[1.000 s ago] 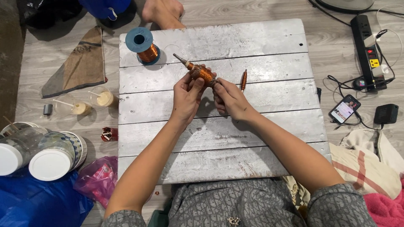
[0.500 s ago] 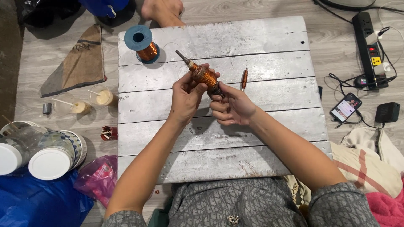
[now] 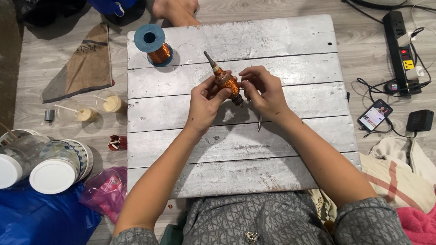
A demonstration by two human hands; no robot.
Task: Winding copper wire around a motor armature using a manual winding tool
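The person wears a grey, crackle-patterned short-sleeved garment point(image 3: 272, 218); a small metallic ornament point(image 3: 251, 236) sits at its near middle. Both forearms and hands are bare of rings, watch or bracelets.

A copper-wound motor armature point(image 3: 226, 83) on a thin steel shaft, held above the grey plank board, tilted with its long shaft end pointing toward 11 o'clock and its short end toward 5 o'clock.

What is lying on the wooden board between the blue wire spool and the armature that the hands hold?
Nothing: in the head view the wooden board is bare between the wire spool and the armature.
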